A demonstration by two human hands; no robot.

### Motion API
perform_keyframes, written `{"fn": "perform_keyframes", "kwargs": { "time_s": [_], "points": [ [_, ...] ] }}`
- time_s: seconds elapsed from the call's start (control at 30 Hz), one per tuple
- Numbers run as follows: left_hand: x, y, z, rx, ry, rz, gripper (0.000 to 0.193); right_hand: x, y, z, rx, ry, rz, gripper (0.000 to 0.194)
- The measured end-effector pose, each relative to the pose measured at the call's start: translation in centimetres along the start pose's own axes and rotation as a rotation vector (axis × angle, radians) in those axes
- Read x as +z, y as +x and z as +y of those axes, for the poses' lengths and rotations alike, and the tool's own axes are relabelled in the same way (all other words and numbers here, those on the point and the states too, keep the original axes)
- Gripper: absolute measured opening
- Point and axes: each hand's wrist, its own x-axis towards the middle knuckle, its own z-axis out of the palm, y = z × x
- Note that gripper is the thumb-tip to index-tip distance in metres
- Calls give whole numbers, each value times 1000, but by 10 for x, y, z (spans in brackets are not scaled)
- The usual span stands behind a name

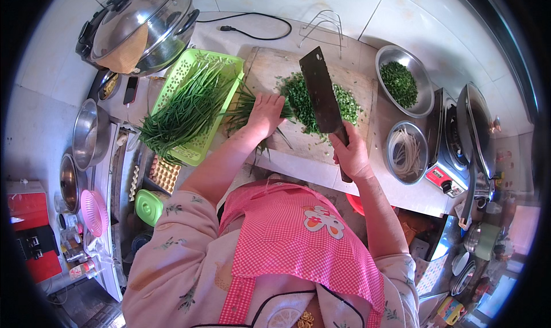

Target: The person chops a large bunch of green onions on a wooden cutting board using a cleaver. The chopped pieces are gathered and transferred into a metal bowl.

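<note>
My right hand (pixel 352 153) grips the handle of a cleaver (pixel 320 91), its dark blade raised over finely chopped green chives (pixel 299 97) on a wooden cutting board (pixel 267 65). Pressed down on a bunch of uncut chives (pixel 241 109), my left hand (pixel 266 112) lies just left of the chopped pile. Left of the board, a green plastic basket (pixel 201 149) holds long whole chives (pixel 189 100). At the right, a steel bowl (pixel 426 91) contains more chopped greens (pixel 398 83). Below it stands a smaller bowl of pale strands (pixel 404 151).
A large steel pot with a glass lid (pixel 165 44) stands back left. Behind the board are a wire rack (pixel 323 26) and a black power cable (pixel 258 38). A gas stove (pixel 447 173) with a lidded pan (pixel 478 130) is at the right. Egg trays (pixel 164 175) sit lower left.
</note>
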Motion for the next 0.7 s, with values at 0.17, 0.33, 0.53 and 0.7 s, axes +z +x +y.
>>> {"fn": "perform_keyframes", "kwargs": {
  "time_s": [0.17,0.33,0.53,0.7],
  "points": [
    [6,-10,-15,128,-147,179,56,8,1,-1,7,-100,-35,48],
    [12,-27,-28,95,-127,244,54,24,5,-16,83,-220,-109,47],
    [25,-22,-23,-27,-80,258,50,42,30,11,34,-191,-103,42],
    [24,10,11,-18,-162,197,49,17,33,21,79,-233,-91,44]
  ]
}}
